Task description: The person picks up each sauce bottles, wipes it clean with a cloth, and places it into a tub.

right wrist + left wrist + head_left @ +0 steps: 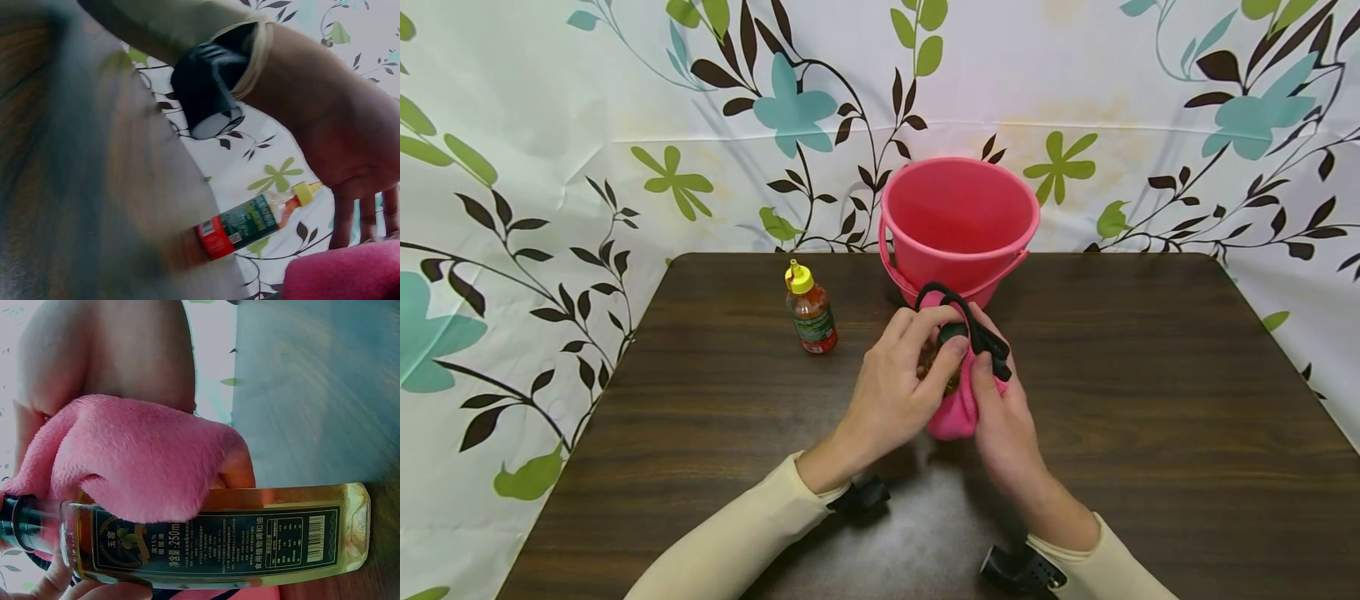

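The left hand (898, 379) and the right hand (1006, 408) meet at the centre of the head view, in front of the pink bucket (962, 217). The glass oil bottle (294, 540) is between the hands, partly covered by the pink cloth (144, 453). In the left wrist view, the bottle lies sideways across the lower half, with its dark cap (17, 520) at the left edge and its labelled body extending right.

State of the hands: the left hand is curled about the upper part of the bottle, thumb and fingers gripping near the cap. The right hand pinches the cloth, thumb uppermost. A black strip (992, 346) passes over the cloth beside the right thumb.

The sauce bottle (812, 312), fitted with a yellow nozzle cap (800, 277), stands upright left of the bucket, well apart from it. The bucket stands near the rear edge of the dark wood-grain table (1150, 400). The floral backdrop (700, 158) fills the upper frame. Each wrist carries a black wrist device (859, 495), adjoining a cream sleeve (741, 533)
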{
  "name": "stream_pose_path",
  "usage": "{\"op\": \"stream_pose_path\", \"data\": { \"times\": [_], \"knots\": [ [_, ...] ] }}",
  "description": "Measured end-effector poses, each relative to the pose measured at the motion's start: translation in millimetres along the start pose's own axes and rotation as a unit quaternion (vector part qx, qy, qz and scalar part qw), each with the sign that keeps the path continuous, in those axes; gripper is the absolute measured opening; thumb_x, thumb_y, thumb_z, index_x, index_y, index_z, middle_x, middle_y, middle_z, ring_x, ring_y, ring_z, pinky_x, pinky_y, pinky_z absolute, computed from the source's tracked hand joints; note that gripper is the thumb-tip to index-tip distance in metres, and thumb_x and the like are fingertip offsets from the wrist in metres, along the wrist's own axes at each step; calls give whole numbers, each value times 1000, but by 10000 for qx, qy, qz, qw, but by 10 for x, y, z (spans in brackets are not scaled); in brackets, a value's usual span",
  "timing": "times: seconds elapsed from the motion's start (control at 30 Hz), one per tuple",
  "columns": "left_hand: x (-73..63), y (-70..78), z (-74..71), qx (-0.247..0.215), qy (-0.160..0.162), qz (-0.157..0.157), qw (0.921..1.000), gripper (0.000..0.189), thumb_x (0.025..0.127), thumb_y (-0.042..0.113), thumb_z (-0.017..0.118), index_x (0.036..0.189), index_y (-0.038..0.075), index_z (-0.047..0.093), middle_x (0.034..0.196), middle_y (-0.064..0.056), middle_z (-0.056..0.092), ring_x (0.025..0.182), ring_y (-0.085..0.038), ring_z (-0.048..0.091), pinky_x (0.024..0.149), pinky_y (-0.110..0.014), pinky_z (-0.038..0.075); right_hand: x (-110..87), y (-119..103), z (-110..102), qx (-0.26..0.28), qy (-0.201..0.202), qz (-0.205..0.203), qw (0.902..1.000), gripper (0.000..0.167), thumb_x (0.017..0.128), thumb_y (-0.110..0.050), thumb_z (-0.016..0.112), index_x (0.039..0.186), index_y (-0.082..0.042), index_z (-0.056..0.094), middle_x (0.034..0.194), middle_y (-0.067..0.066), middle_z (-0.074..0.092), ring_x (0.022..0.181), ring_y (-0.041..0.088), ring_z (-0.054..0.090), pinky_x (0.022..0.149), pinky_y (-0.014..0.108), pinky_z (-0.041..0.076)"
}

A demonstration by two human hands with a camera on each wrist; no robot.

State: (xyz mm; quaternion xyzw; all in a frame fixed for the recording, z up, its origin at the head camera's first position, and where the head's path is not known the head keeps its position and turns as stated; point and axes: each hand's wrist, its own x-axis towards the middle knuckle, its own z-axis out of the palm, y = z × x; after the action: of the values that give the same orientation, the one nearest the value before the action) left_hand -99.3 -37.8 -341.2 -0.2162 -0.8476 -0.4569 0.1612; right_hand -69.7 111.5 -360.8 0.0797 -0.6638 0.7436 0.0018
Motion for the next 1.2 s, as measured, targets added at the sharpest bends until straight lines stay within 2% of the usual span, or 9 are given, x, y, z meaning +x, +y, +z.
{"op": "stream_pose_path", "data": {
  "times": [0.17, 0.4, 0.57, 0.67, 0.8, 0.9, 1.07, 1.2],
  "knots": [
    [-24, 1, -5, -15, 4, 7, 10000, 27, 105, 36, 61, 130, 24, 65, 97, -5, 56, 77, -19, 57, 62, -27, 46, -32, 88, 5, -48, 75, 62, 9999, 52, 116, -30, 36, 167, -32, 29, 167, -7, 37, 150, 16, 42, 114, 15, 45],
    [-54, -1, -6, -3, -21, 7, 10000, 26, 106, 37, 60, 128, 26, 64, 97, -2, 55, 77, -12, 54, 62, -27, 47, -60, 197, -3, -23, 89, 43, 9999, 51, 117, -31, 32, 167, -23, 27, 168, -2, 36, 151, 10, 41, 118, 14, 39],
    [-62, -8, -4, -6, 2, 16, 10000, 26, 106, 37, 60, 129, 26, 64, 97, -1, 55, 77, -7, 51, 63, -26, 47, -66, 238, -13, 13, 58, 6, 10000, 51, 117, -30, 33, 166, -18, 27, 168, 0, 36, 151, 10, 40, 119, 14, 38],
    [-62, -12, 4, -35, 30, 25, 10000, 26, 106, 37, 60, 130, 26, 64, 98, -2, 56, 77, -11, 54, 63, -26, 47, -74, 281, -43, -17, 139, 243, 9996, 52, 116, -32, 35, 165, -17, 28, 167, 1, 37, 151, 10, 40, 117, 12, 39],
    [-61, -8, 19, -78, 11, 50, 10000, 27, 106, 36, 60, 130, 24, 64, 99, -4, 56, 77, -17, 57, 64, -26, 47, -90, 362, -116, -76, 221, 806, 9965, 53, 116, -38, 36, 165, -19, 30, 166, 1, 40, 149, 11, 41, 113, 11, 42],
    [-50, 5, 20, -65, -9, 97, 9999, 27, 106, 36, 59, 130, 23, 63, 99, -3, 56, 77, -17, 58, 64, -26, 48, -102, 397, -164, -164, 179, 1134, 9932, 53, 115, -43, 35, 163, -21, 31, 163, 1, 44, 145, 13, 45, 109, 12, 45],
    [-34, 17, 10, -29, -15, 122, 9999, 28, 106, 36, 58, 130, 23, 62, 100, -1, 55, 76, -18, 58, 63, -26, 48, -96, 427, -189, -249, 187, 1409, 9895, 50, 115, -44, 35, 157, -17, 36, 148, 5, 54, 133, 13, 54, 103, 18, 51],
    [-35, 19, 3, 21, -1, 130, 9999, 27, 107, 35, 58, 130, 22, 62, 100, -2, 56, 76, -17, 57, 64, -26, 47, -97, 477, -198, -342, 222, 1423, 9890, 49, 116, -42, 35, 155, -15, 39, 146, 7, 57, 130, 10, 56, 104, 18, 50]
  ]
}}
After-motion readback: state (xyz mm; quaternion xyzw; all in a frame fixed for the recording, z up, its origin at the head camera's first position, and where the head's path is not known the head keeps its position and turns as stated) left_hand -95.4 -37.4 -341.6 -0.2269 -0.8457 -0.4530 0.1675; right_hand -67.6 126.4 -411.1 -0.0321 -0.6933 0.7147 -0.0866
